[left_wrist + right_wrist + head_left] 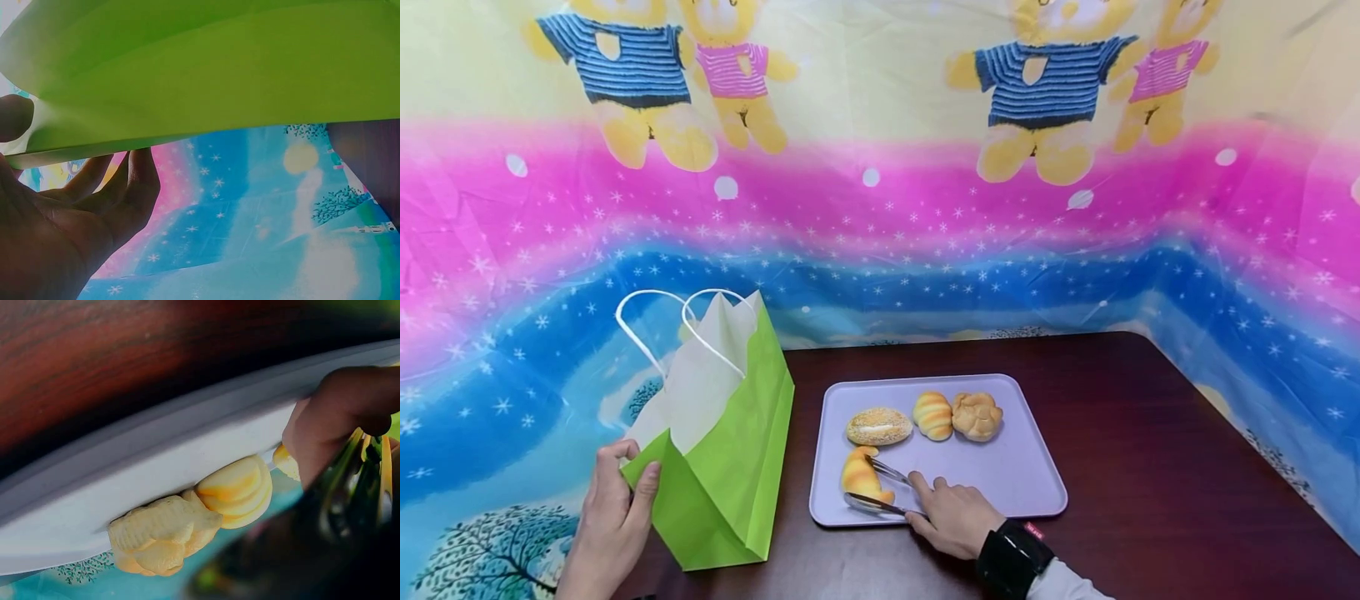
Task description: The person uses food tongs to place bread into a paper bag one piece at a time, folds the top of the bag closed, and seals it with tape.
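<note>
My left hand (613, 508) pinches the near top edge of a green paper bag (737, 458), thumb outside and fingers at the rim. The bag stands upright with a white inside and white handles. With my right hand (955, 517) I hold metal tongs (887, 503), their tips on either side of a crescent-shaped bread roll (859, 473). That roll lies at the left of a pale purple tray (1030, 492). Behind it are an oval crumb-coated bun (878, 426), a striped roll (933, 416) and a round knobbly bun (977, 417). The right wrist view shows the tongs blurred and close.
The tray and bag stand on a dark brown table (1120, 433). A printed cloth (880, 208) with bears and snowflakes hangs behind and at both sides. A black band (1015, 557) wraps my right wrist.
</note>
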Motion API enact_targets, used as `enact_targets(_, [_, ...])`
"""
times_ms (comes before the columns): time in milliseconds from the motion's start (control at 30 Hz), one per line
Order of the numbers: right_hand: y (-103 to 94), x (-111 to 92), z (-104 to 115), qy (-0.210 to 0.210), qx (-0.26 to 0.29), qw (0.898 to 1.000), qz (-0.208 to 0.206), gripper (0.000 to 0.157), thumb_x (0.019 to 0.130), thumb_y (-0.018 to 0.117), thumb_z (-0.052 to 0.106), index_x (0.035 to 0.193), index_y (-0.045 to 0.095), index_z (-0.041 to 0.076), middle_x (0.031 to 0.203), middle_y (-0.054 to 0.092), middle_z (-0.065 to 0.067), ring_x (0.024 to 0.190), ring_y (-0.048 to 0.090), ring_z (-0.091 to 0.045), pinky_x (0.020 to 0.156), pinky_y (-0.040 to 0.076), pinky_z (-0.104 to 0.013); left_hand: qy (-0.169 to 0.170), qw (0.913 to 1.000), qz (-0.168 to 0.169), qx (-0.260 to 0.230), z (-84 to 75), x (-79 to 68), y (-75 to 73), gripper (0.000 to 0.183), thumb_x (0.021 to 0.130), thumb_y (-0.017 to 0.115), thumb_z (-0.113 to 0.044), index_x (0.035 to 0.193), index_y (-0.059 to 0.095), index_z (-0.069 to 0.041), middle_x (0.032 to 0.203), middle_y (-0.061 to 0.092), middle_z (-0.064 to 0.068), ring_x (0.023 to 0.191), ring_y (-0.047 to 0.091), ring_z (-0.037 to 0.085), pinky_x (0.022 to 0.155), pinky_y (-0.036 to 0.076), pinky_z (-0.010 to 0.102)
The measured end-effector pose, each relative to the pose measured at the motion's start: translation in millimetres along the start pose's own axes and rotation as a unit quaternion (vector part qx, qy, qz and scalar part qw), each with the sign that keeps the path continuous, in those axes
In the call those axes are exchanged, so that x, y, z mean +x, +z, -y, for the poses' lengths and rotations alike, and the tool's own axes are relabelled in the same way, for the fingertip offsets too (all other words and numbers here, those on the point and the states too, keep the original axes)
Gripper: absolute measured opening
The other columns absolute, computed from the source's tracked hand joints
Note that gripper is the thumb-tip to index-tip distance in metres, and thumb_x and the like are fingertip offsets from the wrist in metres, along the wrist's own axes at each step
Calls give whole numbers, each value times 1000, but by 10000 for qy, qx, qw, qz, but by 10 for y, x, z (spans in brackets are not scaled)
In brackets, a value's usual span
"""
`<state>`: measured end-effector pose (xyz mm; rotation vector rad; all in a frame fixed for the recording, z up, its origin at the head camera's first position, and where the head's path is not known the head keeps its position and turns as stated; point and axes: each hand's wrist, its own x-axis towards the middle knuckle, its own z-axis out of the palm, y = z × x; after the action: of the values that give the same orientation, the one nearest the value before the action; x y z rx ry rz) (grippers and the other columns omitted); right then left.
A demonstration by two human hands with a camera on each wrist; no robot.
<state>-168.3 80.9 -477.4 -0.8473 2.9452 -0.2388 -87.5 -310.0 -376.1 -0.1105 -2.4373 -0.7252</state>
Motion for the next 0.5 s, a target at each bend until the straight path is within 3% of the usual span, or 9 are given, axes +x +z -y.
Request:
enact_targets(200, [-19, 33, -53, -82, -15, 9996, 261, 43, 99, 55, 46, 131, 48, 17, 85, 62, -4, 66, 61, -20, 60, 50, -39, -35, 10000, 38, 43, -18, 1, -9, 18, 106, 43, -7, 113, 29, 1, 93, 35, 13, 61, 26, 9, 56, 24, 29])
enact_targets(500, [-80, 57, -130, -234, 41, 9992, 331, 38, 100, 56, 43, 128, 51, 18, 82, 64, 0, 68, 60, -15, 61, 49, -38, 23, 10000, 18, 20, -32, 9, -6, 18, 105, 44, -6, 113, 29, 2, 109, 37, 24, 64, 27, 10, 57, 26, 30])
